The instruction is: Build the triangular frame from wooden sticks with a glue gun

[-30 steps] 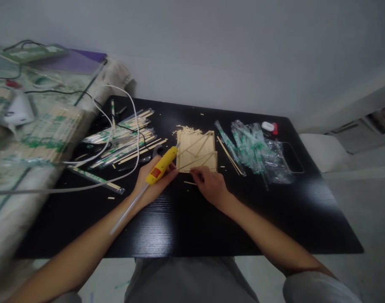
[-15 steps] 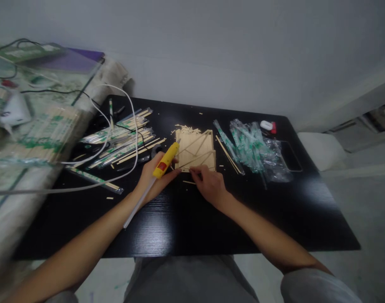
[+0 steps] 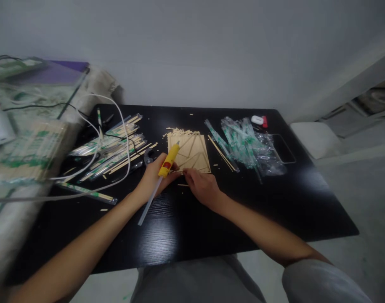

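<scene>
My left hand (image 3: pixel 156 174) is closed around a yellow hot glue gun (image 3: pixel 168 160), whose nozzle points up and away. A clear glue stick (image 3: pixel 150 202) sticks out of its rear end. My right hand (image 3: pixel 202 184) pinches at the near edge of a pale wooden panel (image 3: pixel 191 150), its fingertips close to my left thumb. What sits between those fingertips is too small to make out. Thin sticks lie in a zigzag on the panel, and short cut stick pieces (image 3: pixel 179 131) are heaped at its far edge.
Wrapped chopsticks (image 3: pixel 116 143) lie left on the black table (image 3: pixel 242 227), crossed by a white cable (image 3: pixel 129 147). Loose sticks (image 3: pixel 222 153), crumpled plastic wrappers (image 3: pixel 242 141), a phone (image 3: pixel 283 148) and a white case (image 3: pixel 257 120) lie to the right. A cloth-covered surface adjoins at left.
The camera view has shifted, so the table's things sit a little further left. The glue gun has tilted slightly more upright in my left hand. My right fingers have come closer to my left thumb.
</scene>
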`<state>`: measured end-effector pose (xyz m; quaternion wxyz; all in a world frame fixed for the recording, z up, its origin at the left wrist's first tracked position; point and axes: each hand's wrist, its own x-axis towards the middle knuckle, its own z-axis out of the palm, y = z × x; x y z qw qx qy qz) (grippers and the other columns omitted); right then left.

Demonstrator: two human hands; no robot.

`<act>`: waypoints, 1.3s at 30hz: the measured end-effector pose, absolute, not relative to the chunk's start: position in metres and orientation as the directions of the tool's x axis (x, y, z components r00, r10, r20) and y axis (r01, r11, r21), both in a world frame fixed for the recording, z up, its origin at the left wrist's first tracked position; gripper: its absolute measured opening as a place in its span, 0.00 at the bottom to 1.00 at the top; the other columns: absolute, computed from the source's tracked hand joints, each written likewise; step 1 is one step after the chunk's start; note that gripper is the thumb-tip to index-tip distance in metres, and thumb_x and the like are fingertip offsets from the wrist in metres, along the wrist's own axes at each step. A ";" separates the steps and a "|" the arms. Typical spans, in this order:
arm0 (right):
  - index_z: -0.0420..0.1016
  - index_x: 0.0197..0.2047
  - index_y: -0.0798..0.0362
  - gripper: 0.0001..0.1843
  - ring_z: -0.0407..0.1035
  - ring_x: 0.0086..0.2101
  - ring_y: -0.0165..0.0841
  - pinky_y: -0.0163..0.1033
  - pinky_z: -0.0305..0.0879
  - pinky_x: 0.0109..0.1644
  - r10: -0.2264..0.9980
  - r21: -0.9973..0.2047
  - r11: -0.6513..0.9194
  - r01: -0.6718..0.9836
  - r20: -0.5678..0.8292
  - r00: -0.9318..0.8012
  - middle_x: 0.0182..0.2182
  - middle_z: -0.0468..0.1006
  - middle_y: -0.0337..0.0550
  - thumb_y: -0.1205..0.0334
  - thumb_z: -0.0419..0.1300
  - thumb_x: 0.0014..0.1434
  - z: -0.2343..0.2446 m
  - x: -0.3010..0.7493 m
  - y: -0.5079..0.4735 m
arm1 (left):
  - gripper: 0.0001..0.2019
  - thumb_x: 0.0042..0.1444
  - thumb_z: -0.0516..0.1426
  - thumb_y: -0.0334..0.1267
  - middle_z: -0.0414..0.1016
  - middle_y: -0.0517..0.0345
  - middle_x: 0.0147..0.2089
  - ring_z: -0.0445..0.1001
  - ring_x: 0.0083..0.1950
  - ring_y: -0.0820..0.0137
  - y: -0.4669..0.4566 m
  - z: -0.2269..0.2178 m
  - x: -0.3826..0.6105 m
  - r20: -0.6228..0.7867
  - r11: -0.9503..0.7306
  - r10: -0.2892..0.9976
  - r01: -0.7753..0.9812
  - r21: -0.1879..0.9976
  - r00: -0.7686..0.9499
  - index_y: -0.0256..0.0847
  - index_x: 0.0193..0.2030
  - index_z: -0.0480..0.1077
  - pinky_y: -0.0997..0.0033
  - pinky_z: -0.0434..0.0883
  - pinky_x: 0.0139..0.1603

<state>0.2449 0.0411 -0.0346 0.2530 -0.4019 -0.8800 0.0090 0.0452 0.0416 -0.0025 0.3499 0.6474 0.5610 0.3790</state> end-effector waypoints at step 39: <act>0.78 0.53 0.55 0.14 0.75 0.34 0.32 0.35 0.68 0.35 0.796 -0.457 0.604 0.653 0.322 -0.512 0.39 0.81 0.46 0.61 0.56 0.70 -0.031 0.263 0.019 | 0.16 0.45 0.70 0.39 0.73 0.64 0.31 0.75 0.34 0.68 0.046 0.010 0.048 0.051 -0.041 0.999 0.461 0.886 -0.010 0.42 0.32 0.66 0.66 0.74 0.40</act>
